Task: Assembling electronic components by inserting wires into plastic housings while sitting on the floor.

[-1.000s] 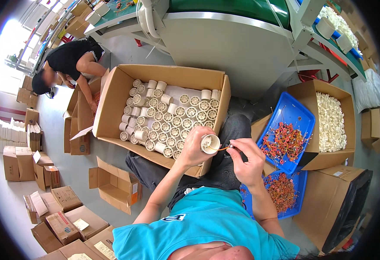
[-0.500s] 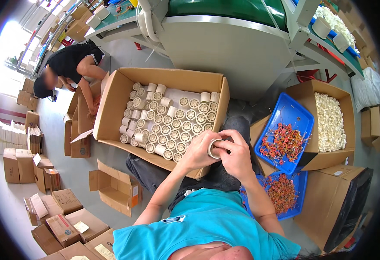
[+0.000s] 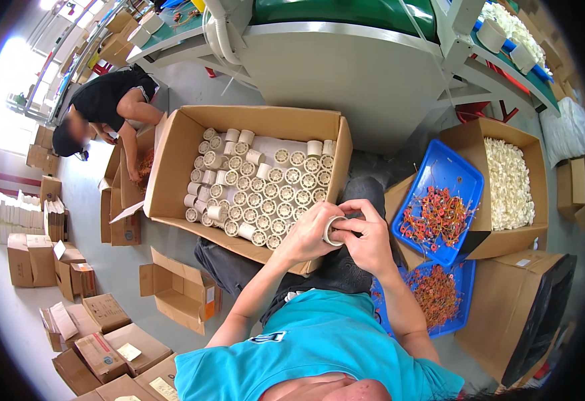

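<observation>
A white plastic cylindrical housing (image 3: 333, 230) is wrapped by the fingers of my left hand (image 3: 308, 234), its open end turned to the right. My right hand (image 3: 364, 235) is closed, thumb and fingertips pressed into that opening. Whatever the right fingertips pinch is hidden inside. Both hands are above my lap, by the right near corner of a large cardboard box (image 3: 252, 115). Inside the box, many similar white housings (image 3: 254, 200) lie in rows, most with their slotted ends up and some on their sides.
To the right, a tilted blue tray (image 3: 435, 160) holds red and orange wired parts (image 3: 437, 215); a lower blue tray (image 3: 463, 294) holds more. Beside them a carton contains small cream pieces (image 3: 507, 184). A grey machine (image 3: 339, 80) stands ahead. Another person (image 3: 109, 100) bends over boxes at left.
My hands stay at the housing, with the right fingers shifting slightly at its opening. The co-worker's hand has moved slightly in the box at left. The view has tilted a little.
</observation>
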The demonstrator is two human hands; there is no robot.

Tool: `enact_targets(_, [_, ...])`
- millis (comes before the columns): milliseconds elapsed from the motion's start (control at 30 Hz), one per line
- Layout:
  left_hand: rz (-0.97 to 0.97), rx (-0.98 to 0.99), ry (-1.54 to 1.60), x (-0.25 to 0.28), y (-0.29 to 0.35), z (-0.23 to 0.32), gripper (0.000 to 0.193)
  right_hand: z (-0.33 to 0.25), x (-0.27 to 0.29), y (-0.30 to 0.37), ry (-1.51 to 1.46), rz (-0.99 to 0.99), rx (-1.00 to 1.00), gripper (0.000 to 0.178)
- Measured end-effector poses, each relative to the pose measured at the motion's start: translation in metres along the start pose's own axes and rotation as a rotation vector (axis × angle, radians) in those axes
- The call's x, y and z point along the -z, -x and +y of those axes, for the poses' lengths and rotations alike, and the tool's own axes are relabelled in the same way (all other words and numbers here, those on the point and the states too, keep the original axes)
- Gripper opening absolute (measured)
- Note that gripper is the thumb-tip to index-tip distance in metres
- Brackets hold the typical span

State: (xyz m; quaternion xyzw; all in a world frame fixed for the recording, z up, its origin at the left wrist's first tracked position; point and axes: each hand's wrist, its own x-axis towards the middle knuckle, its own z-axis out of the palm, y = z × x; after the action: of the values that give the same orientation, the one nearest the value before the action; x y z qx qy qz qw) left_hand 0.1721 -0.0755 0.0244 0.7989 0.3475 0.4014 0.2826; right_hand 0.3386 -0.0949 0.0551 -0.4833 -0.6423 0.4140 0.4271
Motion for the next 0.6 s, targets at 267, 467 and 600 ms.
enact_targets(267, [-0.036, 0.066, -0.045, 0.002, -0.002, 0.004, 0.053, 0.000, -0.001, 0.000, -0.088, 0.029, -0.022, 0.022])
enact_targets(467, [-0.044, 0.065, -0.063, 0.001, 0.000, 0.002, 0.053, -0.002, -0.002, 0.002, 0.082, 0.011, 0.053, 0.022])
enact_targets(600, [-0.036, 0.051, -0.056, 0.002, 0.001, -0.001, 0.054, -0.009, -0.004, 0.003, 0.127, 0.063, 0.001, 0.021])
